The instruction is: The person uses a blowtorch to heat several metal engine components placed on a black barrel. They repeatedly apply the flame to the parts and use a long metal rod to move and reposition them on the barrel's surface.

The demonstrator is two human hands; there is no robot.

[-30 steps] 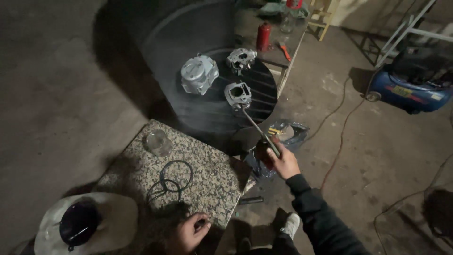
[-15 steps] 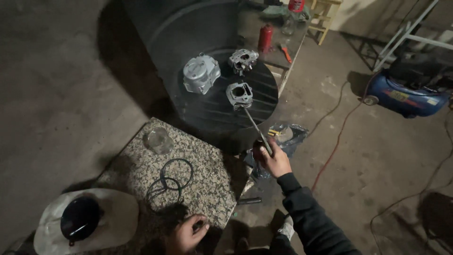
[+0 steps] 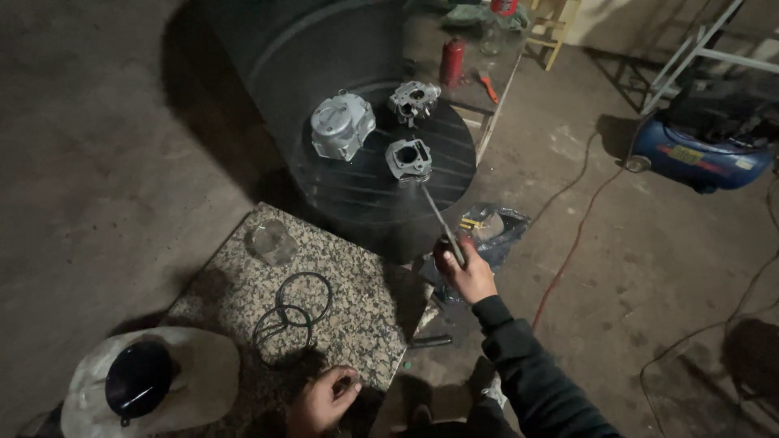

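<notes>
While the right hand point(image 3: 464, 272) is closed around the handle end of a long thin metal tool point(image 3: 438, 221), the shaft is carried up and away from the fingers point(image 3: 445, 258), its long axis running on a slant from the fist toward the grey engine cylinder block point(image 3: 408, 158) that stands on top of the black drum point(image 3: 381, 195). The far tip is seen at the near lower edge of the block, touching it or just beside it; which of the two cannot be told. Beyond the block, farther from the fingers, a finned cylinder head point(image 3: 414, 100) is set, and to its left a rounded grey engine cover point(image 3: 342, 126). The left hand point(image 3: 323, 400) is kept low and well apart from the tool, curled at the near edge of a speckled granite slab point(image 3: 341, 276); whether anything small is pinched in it cannot be told. Black rubber rings point(image 3: 294, 308) are laid on the slab just ahead of those fingers, with a clear glass piece point(image 3: 272, 242) farther on. The right hand is clearly the nearer one to the block. A blue compressor point(image 3: 698, 158) is seen well off to the right.
</notes>
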